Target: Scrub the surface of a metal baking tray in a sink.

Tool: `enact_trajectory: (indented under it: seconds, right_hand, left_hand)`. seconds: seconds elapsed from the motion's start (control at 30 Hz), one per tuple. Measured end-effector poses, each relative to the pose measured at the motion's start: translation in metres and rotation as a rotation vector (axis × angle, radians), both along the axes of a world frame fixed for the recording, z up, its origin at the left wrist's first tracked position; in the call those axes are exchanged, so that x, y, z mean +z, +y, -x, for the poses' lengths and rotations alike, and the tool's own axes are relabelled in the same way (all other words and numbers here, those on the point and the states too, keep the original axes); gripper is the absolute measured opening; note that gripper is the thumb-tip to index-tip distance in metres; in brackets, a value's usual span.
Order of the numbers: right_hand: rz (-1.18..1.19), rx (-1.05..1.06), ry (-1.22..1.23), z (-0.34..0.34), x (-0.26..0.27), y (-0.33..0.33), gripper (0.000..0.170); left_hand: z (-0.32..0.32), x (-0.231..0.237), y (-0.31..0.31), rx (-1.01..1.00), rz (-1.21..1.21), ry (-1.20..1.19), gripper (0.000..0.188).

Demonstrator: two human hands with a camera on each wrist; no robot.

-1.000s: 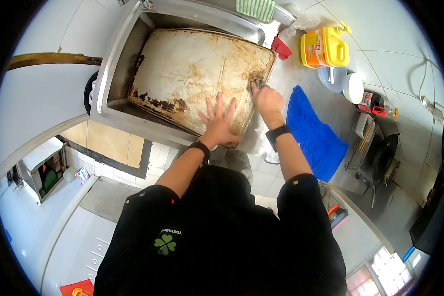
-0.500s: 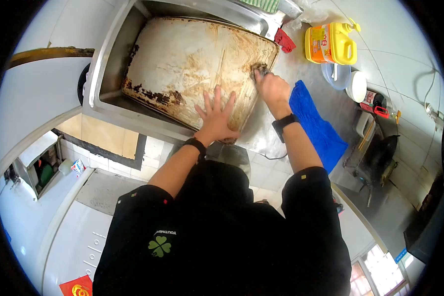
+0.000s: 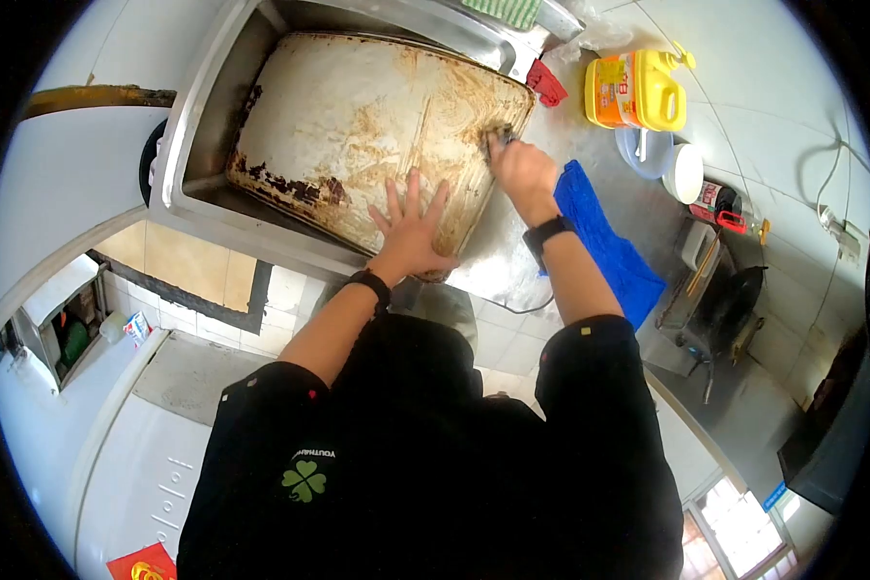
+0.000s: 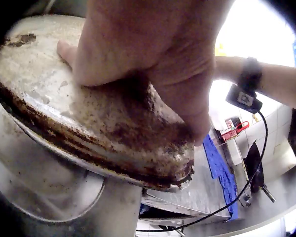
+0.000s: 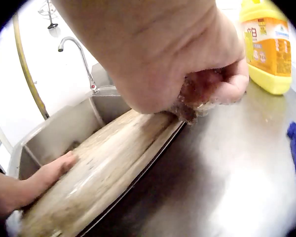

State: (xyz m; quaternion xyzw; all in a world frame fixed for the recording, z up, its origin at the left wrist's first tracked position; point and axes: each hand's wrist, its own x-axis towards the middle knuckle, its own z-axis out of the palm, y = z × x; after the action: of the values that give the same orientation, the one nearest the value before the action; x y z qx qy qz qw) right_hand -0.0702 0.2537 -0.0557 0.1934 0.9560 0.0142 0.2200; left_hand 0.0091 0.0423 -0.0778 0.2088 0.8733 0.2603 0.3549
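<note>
A large baking tray (image 3: 329, 106), streaked with brown grease and dark burnt patches, lies bottom up over the sink, its right side overlapping the steel counter. My left hand (image 3: 409, 235) rests on its near right part, fingers spread, thumb by the corner. In the left wrist view the tray's rim (image 4: 64, 133) shows thick burnt crust and a ragged corner below the palm. My right hand (image 3: 527, 179) grips a steel wool scourer (image 3: 496, 134) and presses it on the tray near the right edge. In the right wrist view the scourer (image 5: 187, 112) pokes out under the curled fingers.
The sink (image 3: 203, 145) has a tap (image 5: 79, 47) at its back. On the steel counter (image 3: 503, 271) are a blue cloth (image 3: 604, 251), a red cloth (image 3: 547, 83), a yellow detergent jug (image 3: 636, 92) and a white bowl (image 3: 683, 174). A green striped cloth (image 3: 505, 10) lies behind.
My right hand has slid the scourer a little along the tray's right side toward the far corner. My left hand keeps its place on the tray. The head view has shifted slightly.
</note>
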Motion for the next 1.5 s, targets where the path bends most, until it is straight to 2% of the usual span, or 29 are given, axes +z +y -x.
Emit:
enact_trajectory:
  seconds: [0.03,0.17,0.33,0.4,0.5,0.67,0.77,0.87,0.93,1.03,1.1,1.2,1.3,1.5]
  right_hand:
    - [0.012,0.034,-0.066,-0.007,0.005,-0.005,0.061]
    - [-0.018,0.124,-0.031,0.012,-0.004,0.011,0.059]
    - [-0.049,0.029,0.042,0.043,-0.006,0.027,0.057]
    - [-0.066,0.092,0.016,0.029,-0.005,0.019,0.057]
    - [-0.029,0.044,-0.119,0.006,0.002,-0.002,0.058]
    - [0.003,0.133,-0.153,0.027,0.007,0.011,0.058]
    - [-0.052,0.037,-0.030,0.046,-0.002,0.025,0.055]
    - [-0.068,0.073,0.004,0.047,-0.001,0.025,0.054]
    - [-0.125,0.227,-0.043,0.030,-0.008,0.018,0.054]
    - [-0.068,0.131,-0.098,-0.005,0.001,-0.007,0.056]
    - [-0.045,0.245,-0.160,-0.013,0.000,-0.014,0.060]
    - [-0.014,0.167,-0.188,0.020,0.012,0.005,0.063]
    - [-0.062,0.093,-0.115,0.054,0.001,0.031,0.064]
    - [-0.095,0.060,-0.015,0.076,-0.017,0.042,0.055]
  left_hand:
    - [0.000,0.000,0.000,0.001,-0.002,-0.008,0.127]
    - [0.000,0.000,0.000,-0.002,-0.006,0.004,0.127]
    - [0.001,-0.002,0.000,-0.003,-0.007,-0.012,0.128]
    - [-0.005,-0.004,-0.003,-0.006,-0.024,-0.018,0.128]
    - [-0.003,-0.003,-0.002,-0.006,-0.027,-0.023,0.128]
    - [-0.003,-0.006,-0.001,0.004,-0.026,0.009,0.128]
    - [-0.001,-0.001,0.001,0.000,0.009,-0.027,0.129]
    - [-0.002,-0.003,-0.001,0.002,-0.004,-0.020,0.129]
    - [-0.003,-0.004,-0.002,0.002,-0.002,-0.019,0.129]
    - [-0.004,-0.005,-0.003,0.003,-0.012,-0.016,0.129]
    - [0.001,-0.005,-0.002,0.015,-0.021,0.000,0.129]
    - [0.000,-0.003,-0.002,0.009,-0.014,-0.027,0.128]
    - [-0.002,-0.003,-0.003,0.017,-0.040,-0.013,0.127]
    - [0.001,0.003,-0.002,0.005,-0.017,-0.029,0.128]
